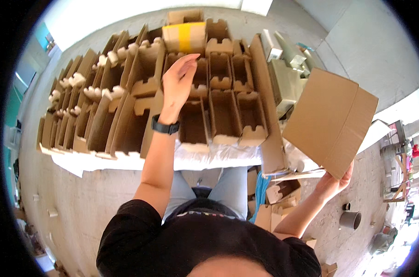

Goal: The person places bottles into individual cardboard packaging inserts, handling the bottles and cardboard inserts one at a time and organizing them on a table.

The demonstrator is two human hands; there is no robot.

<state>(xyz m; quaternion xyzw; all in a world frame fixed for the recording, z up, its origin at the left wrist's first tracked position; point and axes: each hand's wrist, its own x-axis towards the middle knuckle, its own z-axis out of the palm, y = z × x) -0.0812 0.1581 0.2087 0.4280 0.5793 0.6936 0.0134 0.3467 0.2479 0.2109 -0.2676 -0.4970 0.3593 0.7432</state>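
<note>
Above the right end of the tabletop point(218, 159), the right hand point(332, 186) grasps a creased cardboard sheet point(327, 117) by its lower corner; likely light and stiff, best held by edges. The left hand point(178, 83), apparently empty, hovers over cardboard trays point(193, 123).

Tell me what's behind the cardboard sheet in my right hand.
Past the upper-left edge of the cardboard sheet, pale boxes show; your right hand grips the sheet's bottom corner. Whatever its face covers cannot be seen.
</note>
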